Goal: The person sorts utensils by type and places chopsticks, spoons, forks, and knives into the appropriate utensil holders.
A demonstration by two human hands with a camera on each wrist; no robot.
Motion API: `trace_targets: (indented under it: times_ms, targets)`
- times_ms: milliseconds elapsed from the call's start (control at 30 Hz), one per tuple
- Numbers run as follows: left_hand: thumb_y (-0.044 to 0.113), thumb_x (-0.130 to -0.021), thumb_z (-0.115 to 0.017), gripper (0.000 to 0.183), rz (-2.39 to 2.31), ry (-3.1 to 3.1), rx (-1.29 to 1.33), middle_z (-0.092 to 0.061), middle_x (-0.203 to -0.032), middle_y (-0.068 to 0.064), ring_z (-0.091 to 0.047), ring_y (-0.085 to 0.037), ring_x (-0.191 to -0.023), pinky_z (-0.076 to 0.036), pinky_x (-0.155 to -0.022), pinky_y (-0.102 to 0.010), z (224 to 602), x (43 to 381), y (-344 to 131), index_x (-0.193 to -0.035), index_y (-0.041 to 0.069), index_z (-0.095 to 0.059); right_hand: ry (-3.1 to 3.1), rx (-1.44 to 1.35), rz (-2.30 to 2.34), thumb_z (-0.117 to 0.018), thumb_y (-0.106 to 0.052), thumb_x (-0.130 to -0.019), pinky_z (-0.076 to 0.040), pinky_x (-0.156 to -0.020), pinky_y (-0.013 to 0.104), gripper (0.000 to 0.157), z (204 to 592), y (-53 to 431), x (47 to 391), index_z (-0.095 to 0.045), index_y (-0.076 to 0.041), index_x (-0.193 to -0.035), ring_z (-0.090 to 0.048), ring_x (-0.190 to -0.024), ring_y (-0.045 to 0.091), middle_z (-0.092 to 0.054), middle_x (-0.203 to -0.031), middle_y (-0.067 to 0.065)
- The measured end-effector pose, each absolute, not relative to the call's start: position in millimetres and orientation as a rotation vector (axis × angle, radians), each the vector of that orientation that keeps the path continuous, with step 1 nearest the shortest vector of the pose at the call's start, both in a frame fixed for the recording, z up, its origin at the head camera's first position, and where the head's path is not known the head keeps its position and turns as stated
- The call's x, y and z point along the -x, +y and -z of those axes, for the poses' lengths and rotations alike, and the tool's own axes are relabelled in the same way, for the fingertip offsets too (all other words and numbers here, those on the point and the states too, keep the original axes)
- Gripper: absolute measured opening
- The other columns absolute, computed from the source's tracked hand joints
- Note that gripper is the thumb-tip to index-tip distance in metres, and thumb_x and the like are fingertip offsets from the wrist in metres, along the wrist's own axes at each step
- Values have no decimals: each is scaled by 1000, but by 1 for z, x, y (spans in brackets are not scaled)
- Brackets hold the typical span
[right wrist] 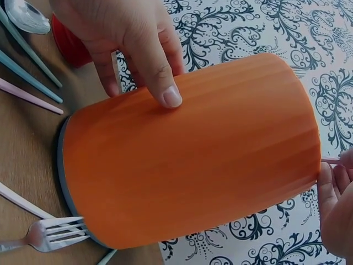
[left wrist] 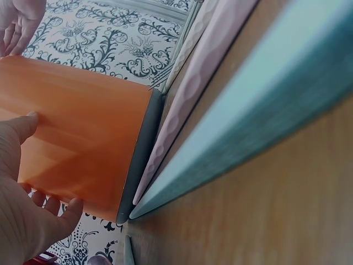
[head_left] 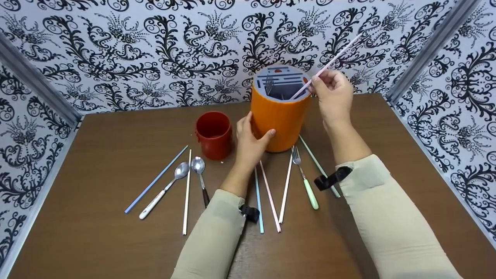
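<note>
An orange cylindrical utensil holder (head_left: 279,120) with a grey slotted top stands upright towards the back of the table. My left hand (head_left: 252,141) grips its left side, thumb across the front, as the left wrist view also shows. Above the holder's right rim, my right hand (head_left: 334,95) pinches a pale pink chopstick (head_left: 337,58) between thumb and fingers. The chopstick slants, its lower end inside the large front opening of the top. A fork's tines (head_left: 269,83) stick up from that top, on the left.
A red cup (head_left: 214,135) stands left of the holder. Two spoons (head_left: 198,166) and several chopsticks (head_left: 157,179) lie on the brown table (head_left: 97,240). A green-handled fork (head_left: 310,193) lies in front of the holder. Patterned walls (head_left: 186,50) enclose the back and sides.
</note>
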State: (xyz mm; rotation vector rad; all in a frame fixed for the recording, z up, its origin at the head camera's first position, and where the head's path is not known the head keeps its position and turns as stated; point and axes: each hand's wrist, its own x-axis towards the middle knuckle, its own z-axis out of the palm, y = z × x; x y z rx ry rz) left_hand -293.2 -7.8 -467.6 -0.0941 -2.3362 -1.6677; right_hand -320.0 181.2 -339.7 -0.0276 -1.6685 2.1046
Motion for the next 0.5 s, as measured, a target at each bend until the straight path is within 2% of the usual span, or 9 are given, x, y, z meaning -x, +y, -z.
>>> trace_targets:
  times_ms: [500]
  targets:
    - [27,-89,-83,85,1716,-2321,108,-42,-152,-14,-43,-28,-142,-35,-125,-38,468,293,-8,-158,7,-39,-1743,-5,-2052,-70,9,-90,-58,-78,21,12,343,185,321,-68,-1,-96,-63,-80,17,-62,-90,8]
